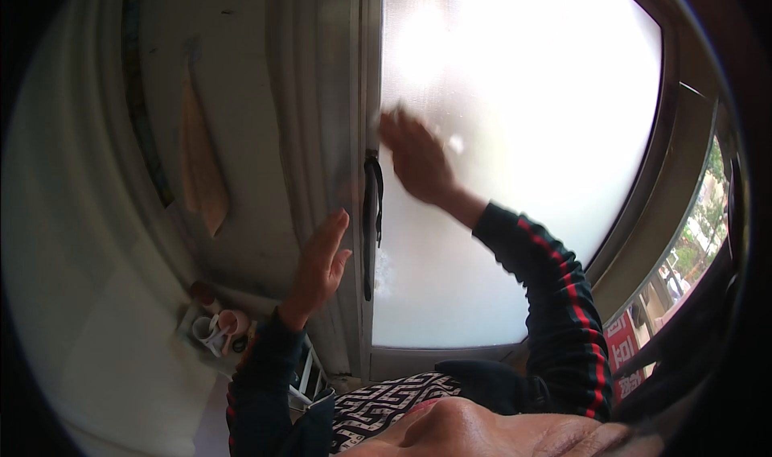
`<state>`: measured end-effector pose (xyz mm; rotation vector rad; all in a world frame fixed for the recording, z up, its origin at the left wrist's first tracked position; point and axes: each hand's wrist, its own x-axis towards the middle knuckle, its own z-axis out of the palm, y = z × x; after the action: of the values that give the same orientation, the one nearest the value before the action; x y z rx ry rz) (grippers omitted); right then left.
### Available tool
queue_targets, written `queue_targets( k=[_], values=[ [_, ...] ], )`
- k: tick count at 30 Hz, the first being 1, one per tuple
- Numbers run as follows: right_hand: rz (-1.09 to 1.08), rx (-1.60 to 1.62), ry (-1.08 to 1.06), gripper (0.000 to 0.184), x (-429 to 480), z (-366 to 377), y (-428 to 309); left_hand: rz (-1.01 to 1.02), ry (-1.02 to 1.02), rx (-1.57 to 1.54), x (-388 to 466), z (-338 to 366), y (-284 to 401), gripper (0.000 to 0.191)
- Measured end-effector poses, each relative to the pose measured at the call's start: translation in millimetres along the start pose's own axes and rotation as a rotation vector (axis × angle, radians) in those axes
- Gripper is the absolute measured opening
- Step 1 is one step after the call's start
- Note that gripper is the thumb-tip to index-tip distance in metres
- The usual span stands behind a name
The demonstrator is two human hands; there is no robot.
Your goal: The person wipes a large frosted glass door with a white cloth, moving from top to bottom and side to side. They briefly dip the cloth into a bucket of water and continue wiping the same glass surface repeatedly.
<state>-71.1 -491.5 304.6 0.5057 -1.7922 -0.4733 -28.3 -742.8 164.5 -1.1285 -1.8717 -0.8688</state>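
Note:
Before me stands a frosted glass door or window panel (458, 276) in a metal frame, with bright light behind it. My right hand (419, 155) is raised in front of the glass near its left edge; its fingertips are blurred and whether they touch the glass is unclear. Lower and to the left, my left hand (319, 264) is held up with thumb and fingers apart, holding nothing. Between the two hands, a long dark handle (368, 234) with a black strap (379, 197) runs along the frame.
A light orange cloth (202, 161) hangs on the wall at left, beside a pale curtain (295, 95). Several cups (232, 322) stand on a small surface at lower left, near a white metal rack (307, 369). At right, an opening shows foliage and a red sign (622, 342) bearing writing.

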Motion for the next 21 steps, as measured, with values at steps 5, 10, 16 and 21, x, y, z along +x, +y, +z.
queue_targets(
  k=[5, 10, 16, 21],
  values=[
    [-0.15, 0.062, -0.228, 0.055, -47.8, -0.4, -4.2, 0.025, 0.053, 0.104, 42.8, -11.0, -7.7, 0.07],
    [-0.089, 0.017, -0.167, 0.053, 28.1, -7.3, 62.1, 0.179, 0.164, 0.313, 104.7, -12.0, -13.2, 0.075],
    [-0.109, -0.186, 0.376, 0.046, 174.4, -23.9, 146.5, 0.195, 0.176, 0.354, 159.4, 0.5, -7.8, 0.085],
    [0.07, 0.095, 0.47, 0.054, 233.0, -53.5, 212.5, 0.14, 0.178, 0.43, 170.2, 3.5, -0.3, 0.062]
  ],
)
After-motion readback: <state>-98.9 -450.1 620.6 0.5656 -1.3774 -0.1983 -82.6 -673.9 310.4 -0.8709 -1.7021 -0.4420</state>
